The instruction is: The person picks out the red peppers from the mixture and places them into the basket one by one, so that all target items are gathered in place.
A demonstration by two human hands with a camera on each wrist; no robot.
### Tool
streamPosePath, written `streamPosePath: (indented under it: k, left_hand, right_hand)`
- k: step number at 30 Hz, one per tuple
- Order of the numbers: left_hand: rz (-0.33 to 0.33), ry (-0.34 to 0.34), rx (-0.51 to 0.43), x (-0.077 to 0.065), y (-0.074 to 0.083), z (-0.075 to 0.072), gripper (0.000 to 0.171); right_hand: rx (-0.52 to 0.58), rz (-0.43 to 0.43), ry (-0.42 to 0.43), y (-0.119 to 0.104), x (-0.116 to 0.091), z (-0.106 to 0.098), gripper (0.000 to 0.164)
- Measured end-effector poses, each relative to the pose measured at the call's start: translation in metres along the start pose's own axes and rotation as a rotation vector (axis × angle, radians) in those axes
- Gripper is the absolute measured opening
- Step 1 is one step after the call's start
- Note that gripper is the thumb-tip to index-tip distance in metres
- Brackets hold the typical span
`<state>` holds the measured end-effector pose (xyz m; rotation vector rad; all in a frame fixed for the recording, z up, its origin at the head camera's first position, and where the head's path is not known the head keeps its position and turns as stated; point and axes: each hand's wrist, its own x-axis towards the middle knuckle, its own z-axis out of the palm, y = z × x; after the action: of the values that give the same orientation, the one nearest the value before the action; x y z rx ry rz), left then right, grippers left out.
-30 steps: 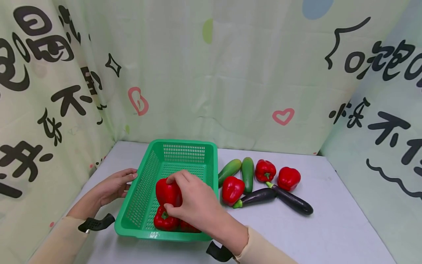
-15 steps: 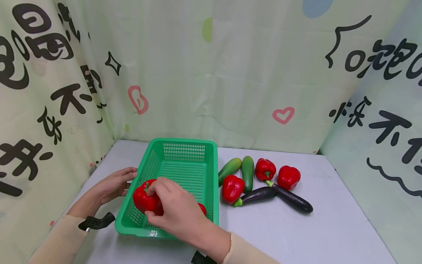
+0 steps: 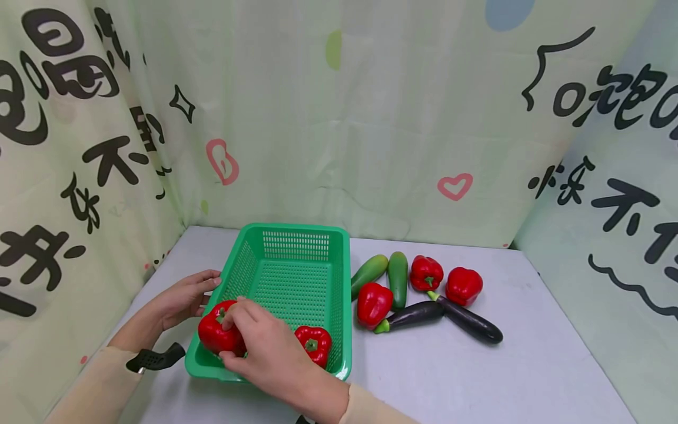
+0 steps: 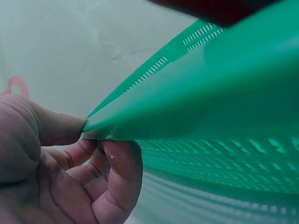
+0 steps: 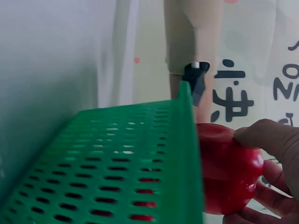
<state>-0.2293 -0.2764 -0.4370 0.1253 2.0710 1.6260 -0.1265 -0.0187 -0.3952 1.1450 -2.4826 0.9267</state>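
Observation:
My right hand (image 3: 275,353) holds a red bell pepper (image 3: 216,330) at the near left corner of the green plastic basket (image 3: 339,282). In the right wrist view, thumb and fingers grip this pepper (image 5: 226,172) just beyond the basket's wall (image 5: 140,121). The thumb of my left hand (image 3: 182,299) lies on top of the basket's left rim with curled fingers beneath, as the left wrist view shows the hand (image 4: 70,158) pinching that edge. Another red bell pepper (image 3: 315,346) lies inside, in the near right corner. Part of the basket floor is hidden behind my right hand.
Right of the basket on the white table (image 3: 529,365) lie two green squash-like vegetables (image 3: 397,282), three red bell peppers (image 3: 374,305) and two dark purple eggplants (image 3: 471,323). A printed curtain (image 3: 371,147) hangs behind and along both sides.
My right hand has moved left and toward the near side with the pepper, from mid-basket to the near left corner. The pepper at the near right has come into sight. My left hand stays on the rim.

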Motion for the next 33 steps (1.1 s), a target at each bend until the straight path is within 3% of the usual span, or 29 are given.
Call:
streamPosePath:
  k: [9,22,25,30,33]
  left_hand:
    - [0.016,-0.010,0.001,0.000,0.002,-0.001,0.059]
    - [0.021,-0.008,-0.003,0.000,0.001,0.001,0.056]
    - [0.022,-0.004,-0.007,0.000,0.001,0.002,0.056]
    - [0.028,-0.014,-0.010,0.000,0.000,0.001,0.056]
    - [0.033,-0.019,-0.009,0.000,0.000,0.000,0.057]
  right_hand:
    - [0.036,0.045,-0.042,0.000,0.003,0.012,0.041]
    - [-0.004,0.149,-0.149,0.006,-0.002,0.023,0.040]
    - [-0.013,0.140,-0.161,0.009,-0.002,0.023,0.037]
    - [-0.072,0.065,-0.186,0.013,-0.003,0.023,0.011]
    - [-0.105,0.041,-0.202,0.014,-0.004,0.024,0.009]
